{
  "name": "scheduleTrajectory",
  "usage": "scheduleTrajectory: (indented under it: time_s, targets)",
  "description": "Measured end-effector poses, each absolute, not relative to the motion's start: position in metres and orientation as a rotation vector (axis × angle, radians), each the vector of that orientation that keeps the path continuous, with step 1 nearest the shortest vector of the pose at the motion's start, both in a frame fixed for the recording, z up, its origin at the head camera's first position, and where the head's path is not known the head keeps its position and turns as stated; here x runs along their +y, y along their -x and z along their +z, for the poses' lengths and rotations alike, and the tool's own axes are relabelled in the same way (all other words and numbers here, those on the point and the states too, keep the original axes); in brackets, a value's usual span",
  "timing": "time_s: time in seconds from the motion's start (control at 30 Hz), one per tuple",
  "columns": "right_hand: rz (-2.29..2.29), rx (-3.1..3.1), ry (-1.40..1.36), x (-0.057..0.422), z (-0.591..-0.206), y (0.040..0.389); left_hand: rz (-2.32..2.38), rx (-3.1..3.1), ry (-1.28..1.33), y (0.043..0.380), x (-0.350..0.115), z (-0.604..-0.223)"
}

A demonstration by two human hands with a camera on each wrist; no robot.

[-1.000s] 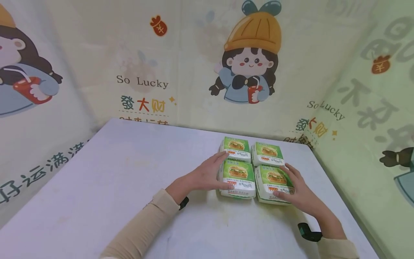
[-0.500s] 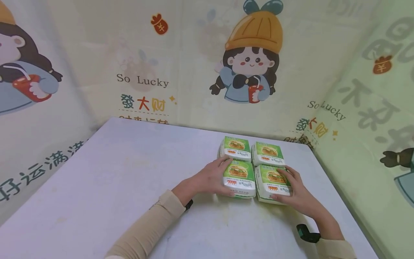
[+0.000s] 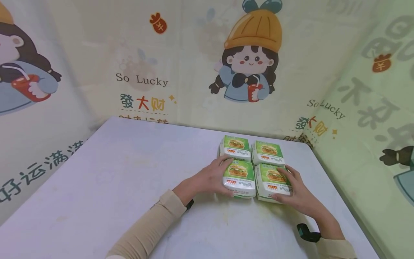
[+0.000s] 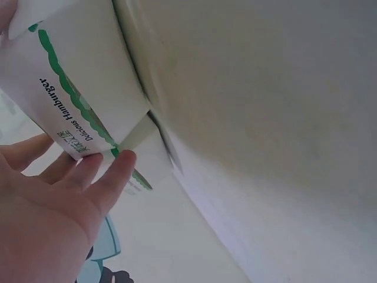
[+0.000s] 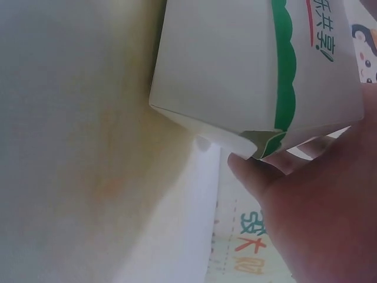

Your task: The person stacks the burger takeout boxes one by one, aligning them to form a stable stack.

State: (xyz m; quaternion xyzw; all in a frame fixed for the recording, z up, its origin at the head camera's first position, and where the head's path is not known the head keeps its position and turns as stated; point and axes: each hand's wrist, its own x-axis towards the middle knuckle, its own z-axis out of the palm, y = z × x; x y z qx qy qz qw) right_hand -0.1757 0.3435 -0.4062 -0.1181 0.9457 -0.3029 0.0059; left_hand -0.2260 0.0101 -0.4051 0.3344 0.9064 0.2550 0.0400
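Observation:
Four-cornered hamburger boxes, green and white with a burger picture, stand in two rows of two at the table's right side. In the head view my left hand holds the near left hamburger box, thumb at its front and fingers at its back left corner. My right hand spans the right side of the near right hamburger box, thumb along its front. The left wrist view shows fingertips against the white side of a box. In the right wrist view a loose flap shows at the corner of the box.
Behind the held boxes stand the far left box and the far right box, close against them. The white table extends left. A printed cloth hangs along its back and sides.
My left hand has shifted slightly right and nearer, its fingers coming down from the far left box to the near left one. My right hand has drawn slightly left around its box.

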Motion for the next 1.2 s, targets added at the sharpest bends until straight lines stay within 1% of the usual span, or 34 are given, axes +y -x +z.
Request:
scheduleTrajectory:
  time_s: [0.27, 0.77, 1.2]
  targets:
    - [-0.932, 3.005, 0.374, 0.339, -0.404, 0.174, 0.804, 2.789, -1.01, 0.222, -0.005, -0.397]
    - [-0.899, 3.023, 0.386, 0.327, -0.394, 0.175, 0.854, 2.834, -0.943, 0.223, -0.066, -0.38]
    - [-0.902, 3.026, 0.411, 0.318, -0.393, 0.177, 0.854, 2.921, -0.815, 0.228, -0.116, -0.383]
